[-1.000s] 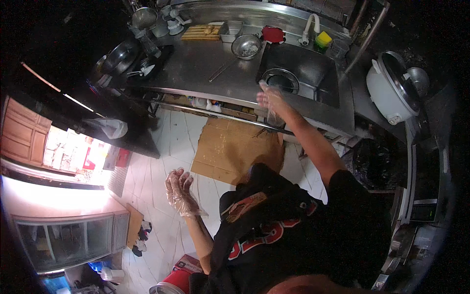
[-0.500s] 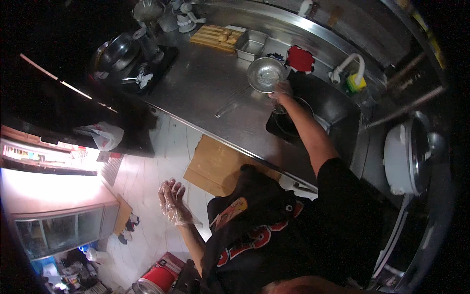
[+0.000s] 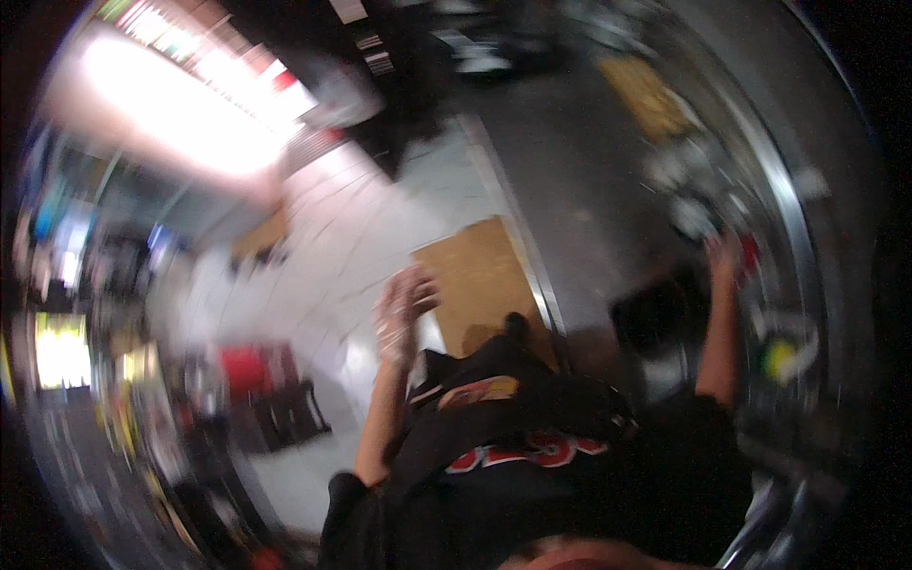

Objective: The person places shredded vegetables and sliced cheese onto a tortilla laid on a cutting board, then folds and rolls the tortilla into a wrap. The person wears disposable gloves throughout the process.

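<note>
Head view: see the left hand (image 3: 399,312) above the floor (image 3: 332,223), with fingers (image 3: 424,285) half-bent and empty, and the right hand (image 3: 722,251) at a blurry round bowl (image 3: 693,217) on the counter (image 3: 570,180), too smeared to tell its grip. Go gently, clear of the red cloth (image 3: 750,254) close by.

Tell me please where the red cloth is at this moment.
In the head view, the red cloth lies on the right side, on the counter, just right of the right hand and above the yellow sponge; blur hides any contact.
</note>
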Available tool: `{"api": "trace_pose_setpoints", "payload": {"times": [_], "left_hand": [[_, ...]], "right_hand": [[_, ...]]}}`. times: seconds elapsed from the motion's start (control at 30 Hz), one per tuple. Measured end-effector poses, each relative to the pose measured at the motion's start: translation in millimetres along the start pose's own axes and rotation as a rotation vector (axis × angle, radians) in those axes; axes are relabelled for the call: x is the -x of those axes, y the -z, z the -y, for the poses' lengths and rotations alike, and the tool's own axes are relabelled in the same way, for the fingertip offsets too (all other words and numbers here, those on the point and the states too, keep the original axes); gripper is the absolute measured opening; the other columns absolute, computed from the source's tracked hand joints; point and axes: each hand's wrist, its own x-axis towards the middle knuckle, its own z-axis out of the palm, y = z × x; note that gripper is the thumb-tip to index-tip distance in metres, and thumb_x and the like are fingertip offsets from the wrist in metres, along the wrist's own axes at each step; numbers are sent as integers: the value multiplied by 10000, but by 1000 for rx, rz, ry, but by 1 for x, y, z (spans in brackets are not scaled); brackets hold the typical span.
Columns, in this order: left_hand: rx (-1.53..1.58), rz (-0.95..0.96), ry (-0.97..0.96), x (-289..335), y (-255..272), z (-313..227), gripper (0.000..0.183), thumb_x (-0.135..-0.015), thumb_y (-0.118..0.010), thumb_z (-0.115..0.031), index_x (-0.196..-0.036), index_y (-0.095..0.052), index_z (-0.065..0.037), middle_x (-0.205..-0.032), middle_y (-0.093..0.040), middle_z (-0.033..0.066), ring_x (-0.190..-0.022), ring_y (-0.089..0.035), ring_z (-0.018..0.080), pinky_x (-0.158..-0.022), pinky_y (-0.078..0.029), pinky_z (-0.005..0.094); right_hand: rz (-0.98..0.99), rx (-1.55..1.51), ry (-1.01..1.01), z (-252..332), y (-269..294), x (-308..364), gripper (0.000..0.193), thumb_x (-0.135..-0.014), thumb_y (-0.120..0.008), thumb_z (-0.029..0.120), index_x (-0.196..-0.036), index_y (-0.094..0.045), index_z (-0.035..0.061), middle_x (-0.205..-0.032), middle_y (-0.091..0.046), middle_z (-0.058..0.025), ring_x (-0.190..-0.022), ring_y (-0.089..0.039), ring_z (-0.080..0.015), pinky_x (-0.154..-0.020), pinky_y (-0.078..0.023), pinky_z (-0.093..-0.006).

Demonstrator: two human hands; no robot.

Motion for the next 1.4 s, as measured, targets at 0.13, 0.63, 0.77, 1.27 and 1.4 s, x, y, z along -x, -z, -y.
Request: {"api": "trace_pose_setpoints", "payload": {"times": [0.13,0.63,0.77,1.27,1.4], "left_hand": [[57,-107,-87,26,60,6,291,-1024,-547,-346,-1035,-659,-77,-898,-683,63,-764,-643,156,-718,-547,323],[441,-904,-363,326,441,57,259,-1043,-503,-378,-893,-522,-168,-630,-455,-80,-455,-384,54,-387,-283,224],[557,-1176,-317,398,498,24,381,-1039,-502,-423,-744,-463,-184,-560,-366,-90,-423,-287,45,-383,-221,230],[603,-1418,-631,515,847,-61,463,-1029,-500,-463,-670,-399,-187,-541,-331,-57,-438,-304,83,-396,-238,256],[512,-1587,-628,558,939,-100,433,-1030,-508,-458,-717,-458,-163,-582,-404,-50,-455,-357,75,-412,-303,253]], "right_hand": [[289,377,59,-106,-70,139,480,-994,-560,382,-1367,-548,81,-1265,-574,-146,-1126,-580,-227,-900,-516,-352],[1811,1000,-629,-429,-244,749,386,-975,-602,248,-1286,-588,20,-1034,-687,-100,-806,-646,-144,-638,-552,-268],[2003,1181,-713,-482,-240,888,386,-973,-610,269,-1272,-605,26,-1039,-684,-101,-810,-649,-157,-651,-559,-271],[1937,1132,-1415,-748,-286,1299,265,-998,-590,214,-1176,-625,20,-901,-681,-58,-714,-650,-137,-635,-565,-245],[2036,1158,-1575,-791,-290,1422,287,-978,-615,206,-1197,-621,20,-983,-704,-90,-773,-688,-167,-684,-605,-265]]}}
